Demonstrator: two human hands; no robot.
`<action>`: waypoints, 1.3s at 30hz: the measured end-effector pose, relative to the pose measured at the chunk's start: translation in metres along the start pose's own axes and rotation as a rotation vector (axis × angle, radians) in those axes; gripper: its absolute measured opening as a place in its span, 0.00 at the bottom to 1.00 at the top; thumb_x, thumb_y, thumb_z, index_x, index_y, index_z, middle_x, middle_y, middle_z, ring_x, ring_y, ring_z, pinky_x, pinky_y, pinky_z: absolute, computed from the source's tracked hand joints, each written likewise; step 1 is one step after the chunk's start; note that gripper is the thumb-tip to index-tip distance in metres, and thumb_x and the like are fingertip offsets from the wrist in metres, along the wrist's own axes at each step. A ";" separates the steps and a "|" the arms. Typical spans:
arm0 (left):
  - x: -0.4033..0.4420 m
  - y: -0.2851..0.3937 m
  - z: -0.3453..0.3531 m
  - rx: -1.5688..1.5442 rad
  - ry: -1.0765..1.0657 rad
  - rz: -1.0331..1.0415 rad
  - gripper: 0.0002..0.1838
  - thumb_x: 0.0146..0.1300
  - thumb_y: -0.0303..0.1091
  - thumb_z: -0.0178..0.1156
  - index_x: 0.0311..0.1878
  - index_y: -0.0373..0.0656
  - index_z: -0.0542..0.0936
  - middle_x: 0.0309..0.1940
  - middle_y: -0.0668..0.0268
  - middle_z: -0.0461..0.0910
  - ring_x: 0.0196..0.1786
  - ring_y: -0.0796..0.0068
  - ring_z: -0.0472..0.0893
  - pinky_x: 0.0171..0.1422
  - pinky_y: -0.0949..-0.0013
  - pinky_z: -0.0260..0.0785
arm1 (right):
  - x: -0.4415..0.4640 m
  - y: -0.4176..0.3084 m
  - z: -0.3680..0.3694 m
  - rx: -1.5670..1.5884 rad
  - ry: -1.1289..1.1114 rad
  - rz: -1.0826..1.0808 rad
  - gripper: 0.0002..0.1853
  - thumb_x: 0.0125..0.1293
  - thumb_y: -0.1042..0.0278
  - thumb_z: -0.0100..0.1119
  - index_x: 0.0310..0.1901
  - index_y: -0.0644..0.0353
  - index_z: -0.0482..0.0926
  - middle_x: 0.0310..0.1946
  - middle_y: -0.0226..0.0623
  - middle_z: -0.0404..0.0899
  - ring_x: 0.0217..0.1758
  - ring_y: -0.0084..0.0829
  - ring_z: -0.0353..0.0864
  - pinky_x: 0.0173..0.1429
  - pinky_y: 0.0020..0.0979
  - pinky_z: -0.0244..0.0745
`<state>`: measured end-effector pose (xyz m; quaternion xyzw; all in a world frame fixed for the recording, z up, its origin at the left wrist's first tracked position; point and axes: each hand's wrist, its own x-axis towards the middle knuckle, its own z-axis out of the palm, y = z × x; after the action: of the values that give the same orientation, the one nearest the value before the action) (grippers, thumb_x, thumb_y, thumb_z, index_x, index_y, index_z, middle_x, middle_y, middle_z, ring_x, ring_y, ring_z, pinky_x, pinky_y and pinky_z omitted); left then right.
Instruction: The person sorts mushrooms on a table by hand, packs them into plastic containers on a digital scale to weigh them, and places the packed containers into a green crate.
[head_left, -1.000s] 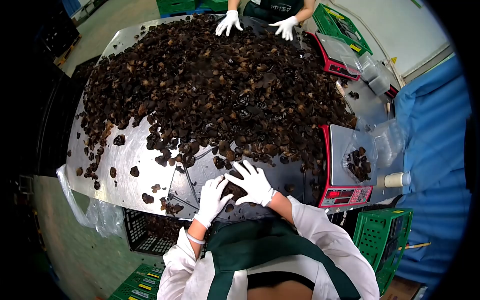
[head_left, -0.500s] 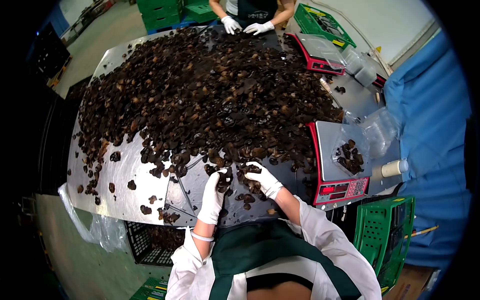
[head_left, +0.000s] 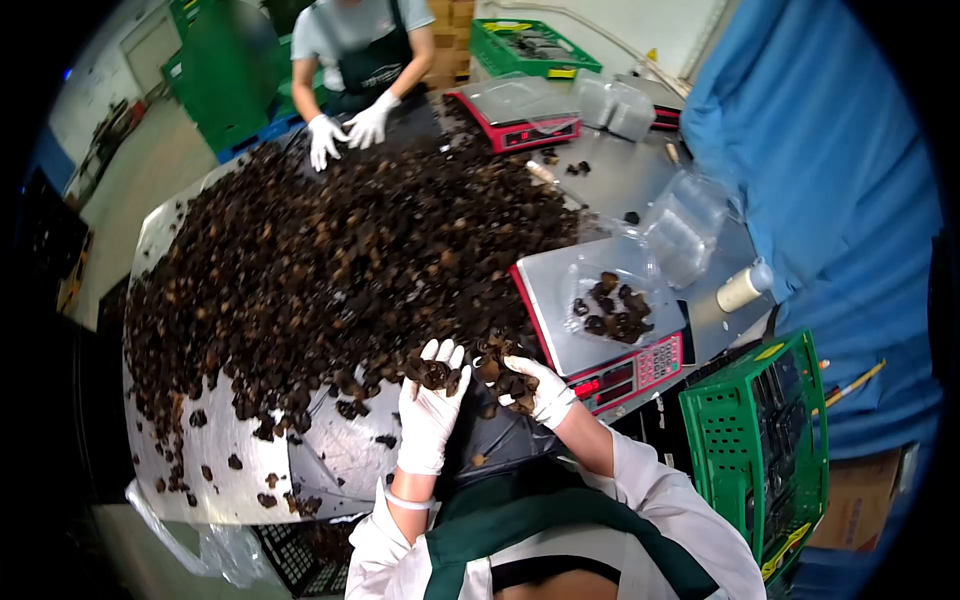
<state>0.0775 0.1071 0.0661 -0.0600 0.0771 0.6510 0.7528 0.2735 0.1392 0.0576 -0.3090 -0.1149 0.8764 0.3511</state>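
Dark brown, mushroom-like pieces form a large pile [head_left: 330, 260] on the metal table [head_left: 240, 450]. My left hand [head_left: 431, 410], in a white glove, is palm up near the pile's front edge, its fingers curled round several dark pieces [head_left: 436, 374]. Just right of it, my gloved right hand [head_left: 540, 392] grips another bunch of dark pieces [head_left: 508, 380]. Beside my right hand is a red scale [head_left: 600, 345] with a clear plastic tray [head_left: 645, 290] on its plate, holding several dark pieces [head_left: 615, 308].
Across the table a co-worker's gloved hands [head_left: 350, 130] touch the pile. A second red scale [head_left: 515, 110], stacked clear trays [head_left: 685, 225] and a white bottle [head_left: 745, 287] are on the right side. Green crates [head_left: 725, 430] stand at the lower right, near a blue curtain [head_left: 830, 200].
The view has swung right. My hands, flat over pieces at first, have closed on them and lifted them, and my left palm has turned up. The co-worker's hands have come closer together.
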 end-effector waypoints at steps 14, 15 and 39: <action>0.124 -0.163 0.083 1.412 -0.276 0.332 0.22 0.65 0.31 0.54 0.63 0.44 0.73 0.57 0.63 0.74 0.64 0.69 0.67 0.65 0.62 0.64 | -0.082 -0.204 -0.040 -0.378 -0.036 -0.407 0.17 0.64 0.73 0.58 0.54 0.64 0.74 0.46 0.36 0.80 0.46 0.27 0.81 0.54 0.29 0.78; 0.122 -0.178 0.094 1.504 -0.368 0.553 0.23 0.62 0.29 0.56 0.62 0.44 0.74 0.58 0.62 0.74 0.65 0.67 0.66 0.66 0.61 0.62 | -0.081 -0.209 -0.047 -0.374 -0.041 -0.408 0.17 0.64 0.73 0.58 0.54 0.64 0.74 0.46 0.36 0.80 0.46 0.27 0.81 0.54 0.29 0.78; 0.108 -0.201 0.098 1.562 -0.060 0.449 0.10 0.65 0.24 0.58 0.48 0.39 0.73 0.42 0.68 0.74 0.43 0.82 0.74 0.52 0.76 0.68 | -0.065 -0.221 -0.081 -0.630 -0.231 -0.409 0.25 0.70 0.47 0.53 0.55 0.61 0.76 0.35 0.27 0.81 0.35 0.18 0.77 0.42 0.22 0.73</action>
<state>0.2951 0.2016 0.1393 0.5169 0.4991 0.5461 0.4307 0.4808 0.2537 0.1164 -0.2718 -0.4761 0.7392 0.3912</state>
